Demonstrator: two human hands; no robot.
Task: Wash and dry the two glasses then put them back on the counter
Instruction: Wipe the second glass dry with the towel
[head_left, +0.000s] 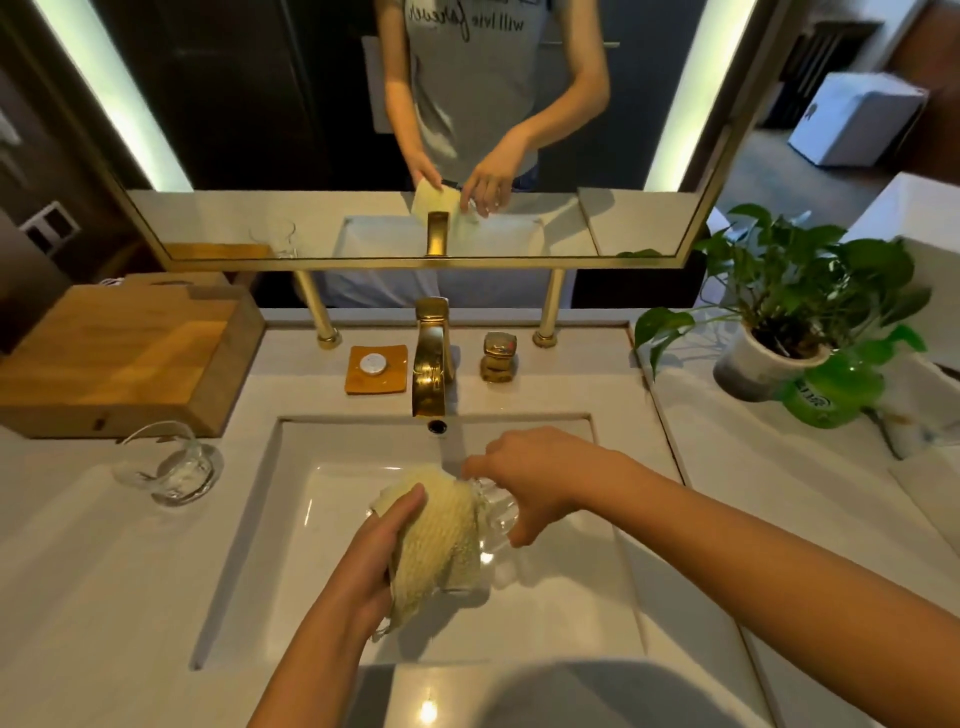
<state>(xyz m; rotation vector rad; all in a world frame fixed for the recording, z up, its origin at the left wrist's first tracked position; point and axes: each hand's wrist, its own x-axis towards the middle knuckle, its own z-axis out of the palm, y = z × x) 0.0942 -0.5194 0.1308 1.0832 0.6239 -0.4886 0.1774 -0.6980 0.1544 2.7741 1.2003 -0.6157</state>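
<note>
A clear glass (496, 525) hangs over the sink basin (322, 587), tipped roughly on its side with its long axis running left to right. Which end is the mouth cannot be told. The right hand (535, 478) grips it, and the left hand (374, 556) clutches a yellow waffle cloth (441, 540) against it. The second glass (174, 470) sits on the counter (78, 571), left of the basin.

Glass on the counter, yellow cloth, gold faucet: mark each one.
glass on the counter (178, 475), head view, its base.
yellow cloth (441, 540), head view, its middle.
gold faucet (430, 364), head view, its spout.
</note>
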